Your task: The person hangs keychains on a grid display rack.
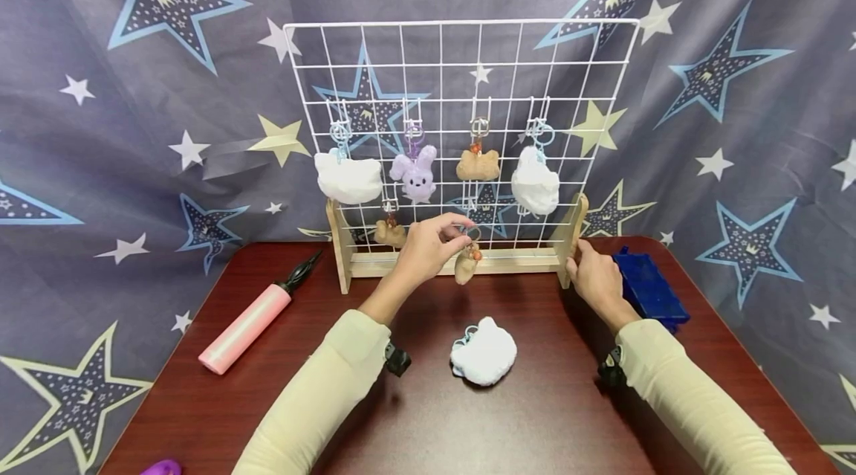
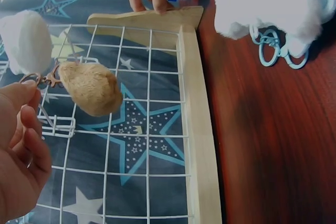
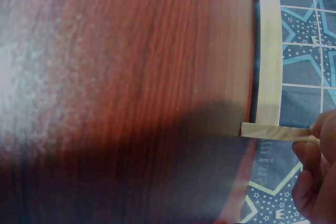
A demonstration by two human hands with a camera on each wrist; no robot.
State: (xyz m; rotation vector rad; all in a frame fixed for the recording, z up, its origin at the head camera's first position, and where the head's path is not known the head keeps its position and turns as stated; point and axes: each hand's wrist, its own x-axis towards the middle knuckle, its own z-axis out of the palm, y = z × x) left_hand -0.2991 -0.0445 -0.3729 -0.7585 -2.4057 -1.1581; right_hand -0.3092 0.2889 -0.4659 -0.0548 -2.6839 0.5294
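My left hand (image 1: 428,246) pinches the metal ring of a small brown plush keychain (image 1: 464,268) between thumb and fingertip. The keychain hangs in front of the lower part of a white wire grid rack (image 1: 461,20), close to a white double hook (image 2: 58,125). In the left wrist view the plush (image 2: 92,90) dangles beyond the fingertips. With thumb and fingers on either side, my right hand (image 1: 597,278) grips the wooden side foot (image 3: 275,131) at the rack's right end. A white plush keychain (image 1: 487,353) with a light blue ring lies on the table before the rack.
From upper hooks hang a white plush (image 1: 349,178), a purple bunny (image 1: 414,174), a brown plush (image 1: 478,165) and another white plush (image 1: 535,183). A brown one (image 1: 390,234) hangs lower left. A pink hand pump (image 1: 247,326) lies left, a blue tray (image 1: 650,288) right.
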